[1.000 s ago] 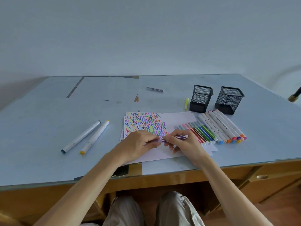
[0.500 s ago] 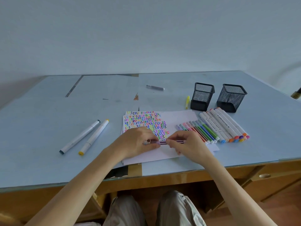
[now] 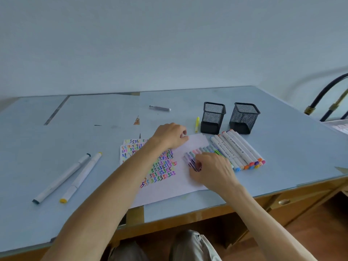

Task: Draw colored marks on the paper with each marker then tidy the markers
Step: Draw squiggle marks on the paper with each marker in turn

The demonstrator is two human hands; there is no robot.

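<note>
A white paper (image 3: 180, 182) lies on the blue table, its left half covered with rows of coloured zigzag marks (image 3: 162, 169). To its right is a row of thin coloured markers (image 3: 205, 149), then a row of thick white markers (image 3: 239, 147). My right hand (image 3: 212, 170) pinches a purple marker (image 3: 194, 164) lying at the left end of the thin row. My left hand (image 3: 169, 136) rests on the paper's far edge, fingers loosely curled, with nothing seen in it.
Two black mesh cups (image 3: 212, 117) (image 3: 243, 117) stand behind the markers, with a yellow marker (image 3: 197, 124) lying to their left. Two thick white markers (image 3: 62, 178) (image 3: 81, 178) lie at the left, and a grey pen (image 3: 160, 107) lies further back. The table's front edge (image 3: 188, 213) is close to me.
Both hands held the purple marker over the paper's near part. Now my right hand has carried it to the thin row, and my left hand has let go and moved forward.
</note>
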